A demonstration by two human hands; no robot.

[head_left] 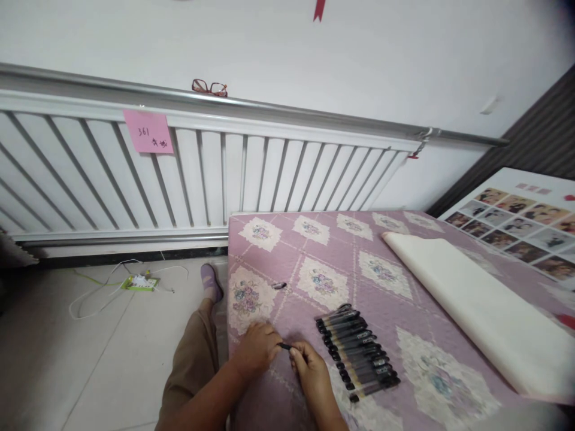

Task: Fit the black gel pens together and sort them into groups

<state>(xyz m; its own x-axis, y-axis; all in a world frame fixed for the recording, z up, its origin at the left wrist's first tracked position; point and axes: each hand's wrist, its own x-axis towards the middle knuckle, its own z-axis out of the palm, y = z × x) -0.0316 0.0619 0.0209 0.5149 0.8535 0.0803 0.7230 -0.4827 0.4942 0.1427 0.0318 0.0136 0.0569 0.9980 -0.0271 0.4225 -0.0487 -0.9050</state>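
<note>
My left hand [257, 347] is closed around one end of a black pen [284, 346], near the left edge of the purple bed cover. The thumb and fingers of my right hand [309, 370] pinch its other end. Only a short dark length shows between the two hands; the rest is hidden by my fingers. A small black pen cap [279, 285] lies on the cover just beyond my left hand. To the right of my right hand, several capped black pens [357, 350] lie side by side in a slanting row.
The flowered cover [323, 281] stretches to a white radiator [269, 173] bearing a pink note [148, 131]. Glasses [209, 88] rest on the pipe. A rolled cream sheet [467, 299] and a photo board [516, 221] lie right. A power strip [141, 282] with cables lies on the floor.
</note>
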